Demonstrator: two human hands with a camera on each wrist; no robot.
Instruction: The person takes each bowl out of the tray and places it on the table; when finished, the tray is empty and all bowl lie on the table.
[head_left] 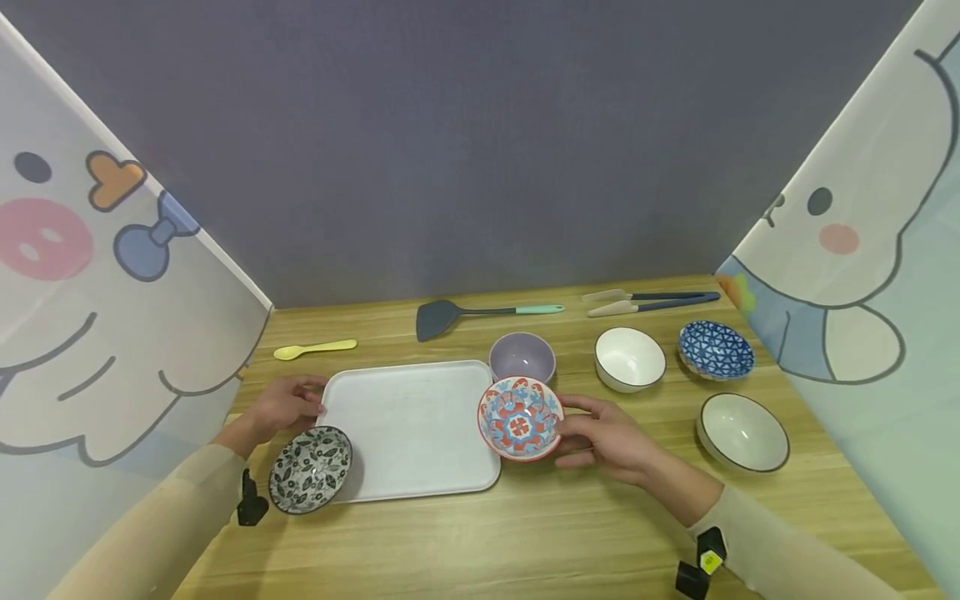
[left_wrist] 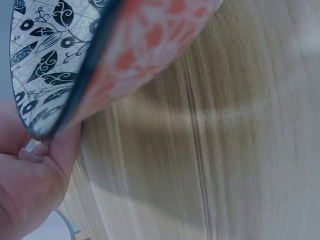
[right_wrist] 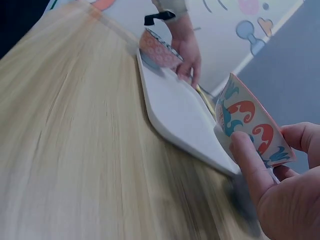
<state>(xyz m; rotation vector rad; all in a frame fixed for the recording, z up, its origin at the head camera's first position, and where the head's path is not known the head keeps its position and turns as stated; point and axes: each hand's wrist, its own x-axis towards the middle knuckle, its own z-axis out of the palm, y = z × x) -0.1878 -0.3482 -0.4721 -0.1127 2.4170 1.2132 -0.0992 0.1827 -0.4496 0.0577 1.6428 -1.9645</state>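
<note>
My left hand (head_left: 288,404) is at the left edge of the white tray (head_left: 408,429). It pinches the rim of a bowl with black leaves and flowers inside (head_left: 311,469). This bowl tilts over the tray's near left corner, its reddish patterned outside (left_wrist: 150,55) showing in the left wrist view. Thumb and fingers partly disappear behind the rim there. On the other side, my right hand (head_left: 607,437) holds a red-and-blue patterned bowl (head_left: 521,418) by its side, above the tray's right edge. The right wrist view shows fingers along that bowl's outer wall (right_wrist: 250,120).
Behind the right hand stand a purple bowl (head_left: 522,357), a white bowl (head_left: 630,358), a blue patterned bowl (head_left: 716,349) and a dark-rimmed pale bowl (head_left: 742,432). Along the back lie a yellow spoon (head_left: 315,349), a spatula (head_left: 480,313) and tongs (head_left: 652,302).
</note>
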